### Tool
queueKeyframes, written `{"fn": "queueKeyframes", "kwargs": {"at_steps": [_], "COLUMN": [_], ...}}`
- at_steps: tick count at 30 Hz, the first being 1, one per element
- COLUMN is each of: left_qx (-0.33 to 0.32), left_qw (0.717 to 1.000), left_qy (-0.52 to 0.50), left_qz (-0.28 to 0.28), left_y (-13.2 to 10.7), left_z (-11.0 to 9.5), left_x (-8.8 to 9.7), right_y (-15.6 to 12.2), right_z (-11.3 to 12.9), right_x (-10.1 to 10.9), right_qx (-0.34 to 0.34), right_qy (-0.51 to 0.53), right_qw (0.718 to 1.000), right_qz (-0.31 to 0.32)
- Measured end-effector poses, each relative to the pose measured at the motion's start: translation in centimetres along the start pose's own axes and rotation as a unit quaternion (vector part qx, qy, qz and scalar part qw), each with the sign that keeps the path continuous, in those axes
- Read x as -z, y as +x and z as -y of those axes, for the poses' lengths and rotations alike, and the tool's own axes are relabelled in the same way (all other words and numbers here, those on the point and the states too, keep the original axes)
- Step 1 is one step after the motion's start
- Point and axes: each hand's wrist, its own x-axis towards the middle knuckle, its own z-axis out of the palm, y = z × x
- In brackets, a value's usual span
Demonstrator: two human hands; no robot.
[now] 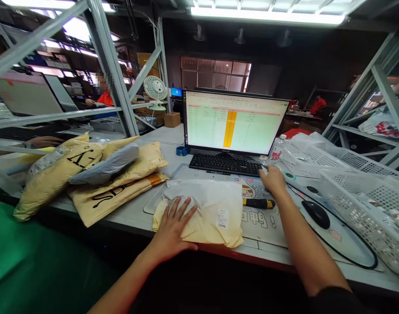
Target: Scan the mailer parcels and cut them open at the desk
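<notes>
My left hand [177,224] lies flat with spread fingers on a pale yellow parcel in a clear plastic bag [212,200]. A small white label [223,219] is on the parcel's right side. Farther off, my right hand [273,178] reaches to the right end of the black keyboard [225,164]. Its fingers are closed, and a thin pale tip shows by them; what it belongs to I cannot make out. Between the parcel and my right forearm rests a black and yellow tool handle [258,203], its other end hidden by the parcel.
A monitor [235,124] showing a spreadsheet stands behind the keyboard. Yellow and grey parcels [104,165] are piled at left. On the right are a black mouse [316,214], its cable, and white perforated baskets [359,218]. A roll of tape [289,175] lies near my right wrist.
</notes>
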Motion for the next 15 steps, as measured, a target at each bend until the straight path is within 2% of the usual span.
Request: {"fn": "queueKeyframes", "kwargs": {"at_steps": [5, 8, 11, 15], "left_qx": [-0.024, -0.022, -0.014, -0.006], "left_qw": [0.999, 0.999, 0.999, 0.999], "left_qy": [-0.017, -0.009, 0.001, 0.006], "left_qz": [-0.033, -0.038, -0.044, -0.049], "left_y": [-0.2, -0.4, -0.5, -0.5], "left_z": [0.5, 0.2, -0.2, -0.3], "left_x": [0.0, 0.1, -0.2, -0.4], "right_y": [2.1, 2.1, 2.2, 2.1], "right_z": [4.6, 5.4, 4.7, 3.9], "right_x": [-6.6, -9.5, -10.7, -10.9], "right_qx": [-0.005, -0.021, -0.03, -0.051], "right_qy": [-0.016, -0.019, -0.017, 0.009], "right_qw": [0.997, 0.996, 0.996, 0.993], "right_qz": [0.075, 0.087, 0.081, 0.107]}}
